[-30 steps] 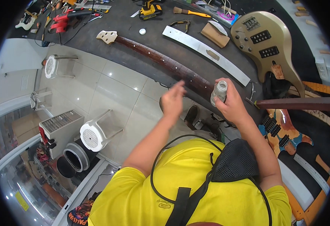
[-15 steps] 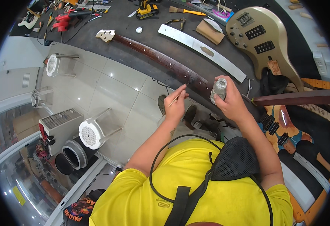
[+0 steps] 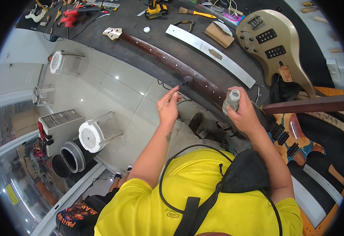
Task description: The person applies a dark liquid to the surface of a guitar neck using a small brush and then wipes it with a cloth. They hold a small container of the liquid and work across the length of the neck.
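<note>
Between the fingers of my left hand is a thin wooden stick, like a slim brush handle; its tip is hard to make out. That hand hovers just off the bench's near edge, beside a dark fretboard neck with pale dots and a light headstock. A dark, fuzzy wad lies against the neck's near side. My right hand is wrapped round a small open glass bottle, slightly tilted, by the neck's near end. How full it is cannot be told.
On the dark bench lie a white cap, a pale curved strip, pliers, a brush and a gold guitar body. A reddish-brown bar juts in at right. White stools stand left; another person is lower left.
My left hand has drawn back leftward from the neck with the stick. My right hand still holds the bottle, slightly lower in view. The dark wad beside the neck now shows more plainly.
</note>
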A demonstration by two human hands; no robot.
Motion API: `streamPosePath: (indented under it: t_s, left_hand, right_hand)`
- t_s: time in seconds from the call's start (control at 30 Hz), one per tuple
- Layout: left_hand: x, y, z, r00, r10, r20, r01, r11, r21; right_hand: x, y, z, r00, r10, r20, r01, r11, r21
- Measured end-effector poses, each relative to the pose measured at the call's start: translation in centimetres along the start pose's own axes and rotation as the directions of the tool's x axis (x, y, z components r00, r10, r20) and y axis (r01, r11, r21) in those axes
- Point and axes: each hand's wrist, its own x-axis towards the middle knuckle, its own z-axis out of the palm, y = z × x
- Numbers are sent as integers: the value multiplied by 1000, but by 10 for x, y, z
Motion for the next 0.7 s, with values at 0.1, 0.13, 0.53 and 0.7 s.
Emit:
streamPosePath:
  t_s: [0.1, 0.13, 0.53, 0.7]
  left_hand:
    - [56, 12, -32, 983, 119, -141, -117, 993, 22]
    - [88, 16, -51, 968, 133, -213, -141, 990, -20]
    - [259, 47, -153, 907, 150, -392, -196, 978, -78]
    - [130, 3, -71, 952, 63, -299, -114, 981, -156]
  right_hand:
    - [-7, -1, -6, 999, 32, -24, -32, 999, 4]
    - [-6, 1, -4, 1000, 15, -18, -15, 1000, 4]
    - [-2, -6, 17, 994, 80, 71, -80, 997, -4]
    - [7, -10, 15, 997, 56, 45, -56, 998, 3]
